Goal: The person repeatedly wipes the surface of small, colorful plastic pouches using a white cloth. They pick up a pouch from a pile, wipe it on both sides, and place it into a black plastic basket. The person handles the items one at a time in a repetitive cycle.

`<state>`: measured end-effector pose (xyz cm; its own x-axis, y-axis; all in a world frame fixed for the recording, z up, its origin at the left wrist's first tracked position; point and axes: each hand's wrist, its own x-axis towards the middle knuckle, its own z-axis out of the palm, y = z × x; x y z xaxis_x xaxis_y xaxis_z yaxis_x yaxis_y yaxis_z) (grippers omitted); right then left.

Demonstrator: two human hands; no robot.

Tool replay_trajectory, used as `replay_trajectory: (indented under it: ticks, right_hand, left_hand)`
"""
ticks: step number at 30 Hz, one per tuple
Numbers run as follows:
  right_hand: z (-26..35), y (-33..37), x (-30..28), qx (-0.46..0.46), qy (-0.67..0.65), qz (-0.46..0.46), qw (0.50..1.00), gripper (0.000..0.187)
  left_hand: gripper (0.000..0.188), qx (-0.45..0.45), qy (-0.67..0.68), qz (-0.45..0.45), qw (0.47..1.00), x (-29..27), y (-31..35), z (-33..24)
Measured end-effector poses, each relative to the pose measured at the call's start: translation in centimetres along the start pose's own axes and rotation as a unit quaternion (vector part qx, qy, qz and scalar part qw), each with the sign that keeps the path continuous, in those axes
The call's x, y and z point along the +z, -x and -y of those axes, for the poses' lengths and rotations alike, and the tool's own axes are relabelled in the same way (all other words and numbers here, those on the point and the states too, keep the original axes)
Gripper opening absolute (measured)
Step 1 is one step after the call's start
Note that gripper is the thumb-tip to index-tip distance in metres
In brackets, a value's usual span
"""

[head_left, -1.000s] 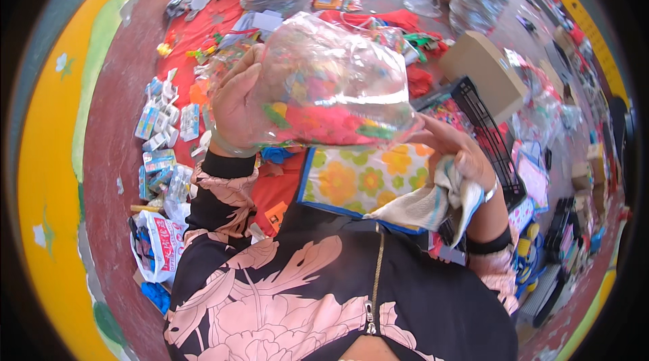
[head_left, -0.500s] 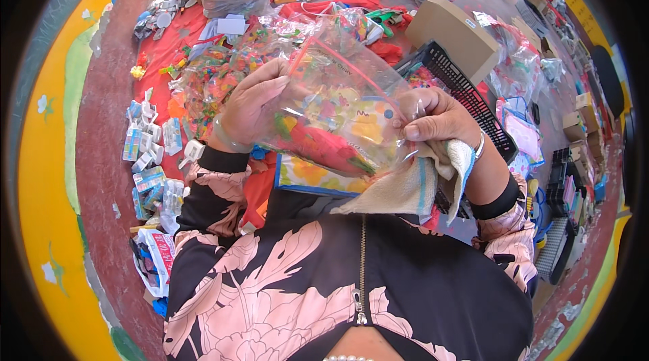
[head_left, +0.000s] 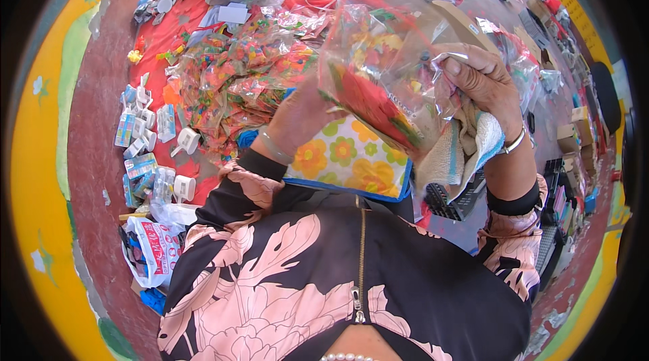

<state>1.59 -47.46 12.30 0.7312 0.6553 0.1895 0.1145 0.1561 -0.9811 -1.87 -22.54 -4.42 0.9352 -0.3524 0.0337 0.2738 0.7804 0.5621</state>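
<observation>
In front of me hangs a clear plastic bag [head_left: 378, 43] with a red, yellow and green item inside, blurred by motion. My right hand [head_left: 483, 80] is closed, pinching the bag's right edge together with a beige cloth [head_left: 449, 151] that has a light blue stripe and drapes below it. My left hand [head_left: 304, 114] is at the bag's lower left side, its fingers hidden behind the bag and smeared. Underneath, across my lap, lies a flower-patterned piece [head_left: 348, 158] with a blue border.
A broad pile of colourful bagged items [head_left: 226, 84] covers red cloth ahead-left. White plastic pieces and small packs [head_left: 138, 121] lie at far left, above a white printed bag [head_left: 152, 246]. A cardboard box [head_left: 463, 23] and a black crate [head_left: 449, 205] stand on the right.
The bag has moved up and to the right, and tilted. My right hand has risen with the cloth; my left hand has left the bag's upper left corner and moved down and right.
</observation>
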Motion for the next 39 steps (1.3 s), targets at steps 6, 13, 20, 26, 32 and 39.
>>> replay_trajectory:
  ticks: [6,13,20,26,32,39]
  right_hand:
    - [-1.2,0.2,0.5,-0.044,0.096,-0.002,0.994,0.023]
    - [-1.8,1.2,0.6,-0.006,0.106,-0.011,0.994,0.022]
    - [-4.7,3.0,-3.0,0.067,0.010,-0.185,0.980,0.017]
    - [-7.8,4.4,-4.4,0.146,-0.023,-0.219,0.964,0.015]
    - [-7.4,5.4,-3.1,0.088,0.096,-0.149,0.980,0.017]
    - [-6.4,5.4,-1.0,0.077,0.132,-0.182,0.971,0.015]
  left_hand:
    - [0.041,-0.024,0.122,-0.053,0.991,3.2,0.1,2.6]
    - [0.027,-0.023,0.023,-0.049,0.998,2.4,0.4,1.7]
    - [0.020,0.027,-0.015,-0.122,0.992,-0.3,2.6,0.3]
    - [0.015,0.016,0.000,-0.043,0.999,-4.4,4.5,-1.3]
    - [0.017,-0.023,0.044,-0.172,0.984,-1.4,4.5,-1.3]
    - [0.023,0.045,-0.043,-0.191,0.980,-0.7,4.2,-0.7]
